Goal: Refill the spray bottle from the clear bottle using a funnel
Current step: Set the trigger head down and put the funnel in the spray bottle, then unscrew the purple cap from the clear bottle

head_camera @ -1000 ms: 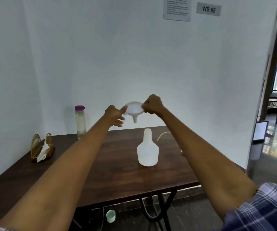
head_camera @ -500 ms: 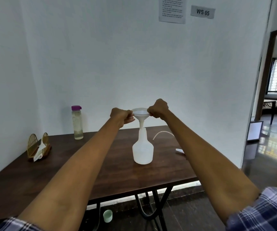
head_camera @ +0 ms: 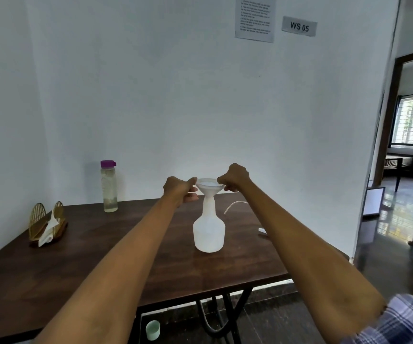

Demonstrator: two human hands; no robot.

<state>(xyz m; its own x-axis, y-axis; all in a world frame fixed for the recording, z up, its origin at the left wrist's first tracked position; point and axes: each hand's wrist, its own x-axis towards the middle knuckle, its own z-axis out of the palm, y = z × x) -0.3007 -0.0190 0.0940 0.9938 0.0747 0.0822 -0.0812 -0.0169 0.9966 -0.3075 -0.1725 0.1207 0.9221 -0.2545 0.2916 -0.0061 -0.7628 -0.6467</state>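
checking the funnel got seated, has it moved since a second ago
Yes. The funnel has come down: it was above the spray bottle, now its stem sits in the bottle's neck.

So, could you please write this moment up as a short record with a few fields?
funnel: white plastic funnel, spout down in the neck of the spray bottle
spray bottle: white translucent plastic spray bottle, upright on the table, spray head off
left hand: left hand pinches the funnel's rim
right hand: right hand pinches the opposite rim
clear bottle: clear bottle with purple cap, capped, upright at the back left, apart from both hands
table: dark brown wooden table
pouring: not yet begun
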